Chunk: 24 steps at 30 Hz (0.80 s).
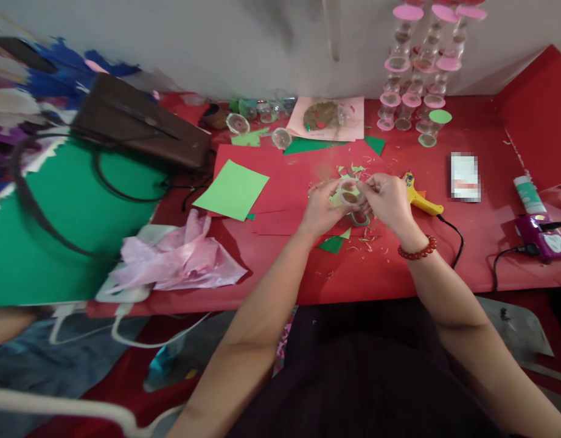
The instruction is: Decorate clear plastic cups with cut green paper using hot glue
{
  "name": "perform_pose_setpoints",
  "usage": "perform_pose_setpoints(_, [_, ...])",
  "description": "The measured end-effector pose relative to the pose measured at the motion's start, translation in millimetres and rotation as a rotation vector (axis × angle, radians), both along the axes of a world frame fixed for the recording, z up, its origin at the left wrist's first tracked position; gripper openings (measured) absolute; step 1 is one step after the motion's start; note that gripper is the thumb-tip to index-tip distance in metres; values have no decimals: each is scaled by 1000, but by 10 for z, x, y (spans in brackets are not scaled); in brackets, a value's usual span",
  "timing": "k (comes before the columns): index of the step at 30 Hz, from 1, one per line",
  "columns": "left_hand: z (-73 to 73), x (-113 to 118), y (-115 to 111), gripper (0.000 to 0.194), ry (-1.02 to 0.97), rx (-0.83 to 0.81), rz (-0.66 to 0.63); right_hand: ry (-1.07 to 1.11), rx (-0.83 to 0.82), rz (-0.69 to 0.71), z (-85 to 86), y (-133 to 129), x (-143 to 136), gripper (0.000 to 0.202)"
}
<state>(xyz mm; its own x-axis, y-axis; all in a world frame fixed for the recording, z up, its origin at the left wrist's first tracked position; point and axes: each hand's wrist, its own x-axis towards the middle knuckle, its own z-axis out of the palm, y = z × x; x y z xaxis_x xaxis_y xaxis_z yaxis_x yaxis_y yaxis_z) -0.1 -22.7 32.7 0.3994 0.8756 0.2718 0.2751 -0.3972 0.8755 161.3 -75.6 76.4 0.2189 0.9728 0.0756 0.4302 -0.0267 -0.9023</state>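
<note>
My left hand (326, 204) is closed around a clear plastic bottle piece (350, 197), its round rim tilted up toward me. Against the right side of that rim, my right hand (384, 198) has its fingertips pinched together; anything between them is too small to make out. Under my hands, green-handled scissors (360, 220) lie partly hidden among paper scraps on red paper sheets (280, 182). To the right of my right hand rests a yellow hot glue gun (424, 202) with a black cord. A light green paper sheet (232, 190) lies left of my hands.
Bottle hourglasses with pink discs (411, 100) stand stacked at the back right. At the left are a brown handbag (143, 125) and a pink plastic bag (184, 258). A purple power socket (545, 236) with cords sits at the right edge, near a white-and-green tube (529, 194).
</note>
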Motion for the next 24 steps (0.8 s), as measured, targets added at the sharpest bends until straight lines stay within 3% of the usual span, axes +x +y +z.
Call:
perform_pose_setpoints(5, [-9, -16, 12, 43, -86, -50, -8, -388, 157, -96, -94, 21, -5, 25])
perform_pose_setpoints(9, [-6, -31, 27, 48, -154, -99, -72, -490, 205, -95, -185, 46, 8, 19])
perform_pose_setpoints(16, [-39, -44, 51, 59, -259, -206, -131, -394, 140, -59, -110, 68, 25, 24])
perform_pose_setpoints(21, [-65, -81, 75, 60, -263, -181, -92, -172, 167, -87, -92, 81, 65, 30])
perform_pose_setpoints(24, [-51, -102, 84, 57, -229, -125, -57, -85, 192, -22, -92, 75, 67, 28])
